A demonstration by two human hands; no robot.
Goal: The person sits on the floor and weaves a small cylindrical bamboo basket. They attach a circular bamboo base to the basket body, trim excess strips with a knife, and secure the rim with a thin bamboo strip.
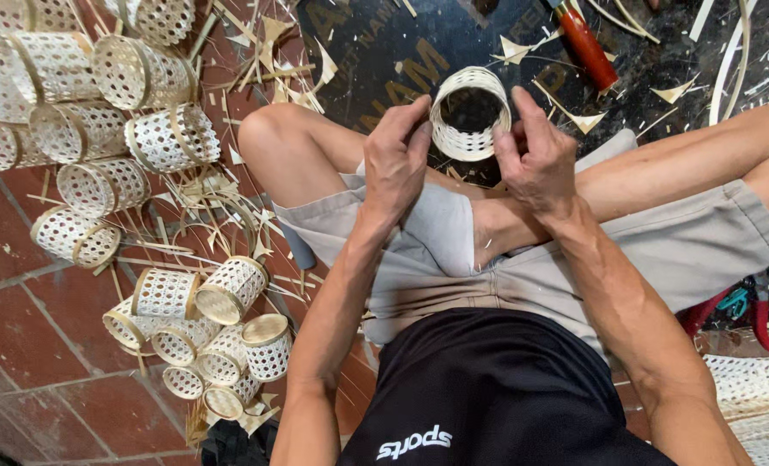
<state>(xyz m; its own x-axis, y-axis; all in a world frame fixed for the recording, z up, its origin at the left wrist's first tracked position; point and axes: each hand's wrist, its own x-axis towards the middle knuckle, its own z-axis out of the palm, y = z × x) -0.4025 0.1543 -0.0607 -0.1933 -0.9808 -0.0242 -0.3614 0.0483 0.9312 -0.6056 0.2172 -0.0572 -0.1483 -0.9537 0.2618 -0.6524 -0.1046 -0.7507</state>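
Observation:
I sit cross-legged on the floor and hold a small woven cylinder [470,113] of pale bamboo lattice between both hands, its open end facing me. My left hand [395,160] grips its left side with the fingertips on the rim. Pinching the right side is my right hand [535,157], thumb and forefinger on the weave. The cylinder hangs above my knees, over a dark mat [384,52].
Several finished woven cylinders lie piled at the upper left [82,95] and in a cluster by my left knee [207,332]. Bamboo slivers and scraps [220,198] litter the red tile floor. A red-handled tool [587,43] lies on the mat; woven lattice sheet [751,388] sits at right.

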